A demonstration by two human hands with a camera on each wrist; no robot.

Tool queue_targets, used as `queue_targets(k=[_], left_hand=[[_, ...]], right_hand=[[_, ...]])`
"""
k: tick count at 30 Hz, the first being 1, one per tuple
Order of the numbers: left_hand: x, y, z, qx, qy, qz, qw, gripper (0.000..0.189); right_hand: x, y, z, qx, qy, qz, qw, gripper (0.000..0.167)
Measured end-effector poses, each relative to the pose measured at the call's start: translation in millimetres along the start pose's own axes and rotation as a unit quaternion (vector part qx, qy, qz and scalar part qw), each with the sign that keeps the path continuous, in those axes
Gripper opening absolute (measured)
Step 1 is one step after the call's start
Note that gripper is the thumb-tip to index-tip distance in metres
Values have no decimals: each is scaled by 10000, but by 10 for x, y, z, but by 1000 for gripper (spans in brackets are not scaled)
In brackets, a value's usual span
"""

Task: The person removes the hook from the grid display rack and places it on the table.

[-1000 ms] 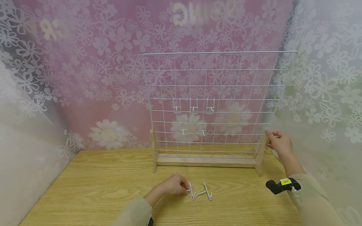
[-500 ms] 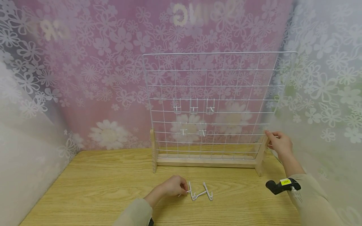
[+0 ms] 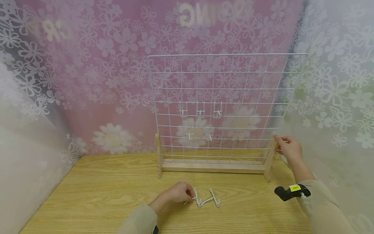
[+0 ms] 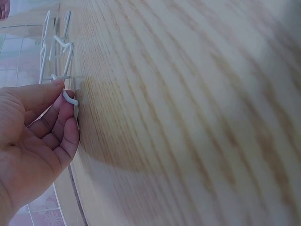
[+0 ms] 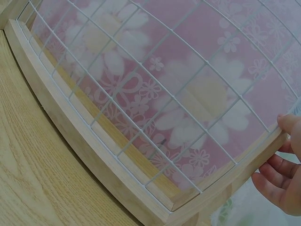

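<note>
While the left hand pinches one white hook at lower centre, partly covering its stem, a second hook lies just beside. At right, the right hand grips the wooden post. Mid-frame, five hung hooks dot the wire grid, three above two. Since a second ago, barely anything has moved.

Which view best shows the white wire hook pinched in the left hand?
Left wrist: close up, the white wire hook shows its bent tip poking from the left hand. The head view shows it smaller, partly hidden; the right wrist view doesn't show it.
</note>
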State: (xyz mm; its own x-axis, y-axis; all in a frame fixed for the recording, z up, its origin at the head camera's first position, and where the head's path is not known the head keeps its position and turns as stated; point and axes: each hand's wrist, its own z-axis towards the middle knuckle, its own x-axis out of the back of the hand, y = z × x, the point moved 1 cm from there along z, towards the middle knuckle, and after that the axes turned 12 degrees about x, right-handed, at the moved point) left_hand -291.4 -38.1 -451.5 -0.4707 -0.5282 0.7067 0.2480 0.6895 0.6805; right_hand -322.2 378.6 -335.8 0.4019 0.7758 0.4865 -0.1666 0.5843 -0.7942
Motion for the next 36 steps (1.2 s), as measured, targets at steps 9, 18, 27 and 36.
queue_targets(k=[9, 18, 27, 36], left_hand=[[15, 7, -19, -36, -32, -6, 10000, 6], [92, -44, -23, -37, 26, -248, 9997, 5], [237, -62, -30, -35, 232, -425, 9988, 6], [396, -99, -28, -272, 694, -310, 9967, 6]], right_hand=[[8, -18, -15, -50, -60, -25, 10000, 72], [7, -41, -33, -40, -22, -51, 10000, 72], [9, -30, -24, -39, -36, -67, 10000, 71], [5, -35, -24, 1, -16, 12, 10000, 69]])
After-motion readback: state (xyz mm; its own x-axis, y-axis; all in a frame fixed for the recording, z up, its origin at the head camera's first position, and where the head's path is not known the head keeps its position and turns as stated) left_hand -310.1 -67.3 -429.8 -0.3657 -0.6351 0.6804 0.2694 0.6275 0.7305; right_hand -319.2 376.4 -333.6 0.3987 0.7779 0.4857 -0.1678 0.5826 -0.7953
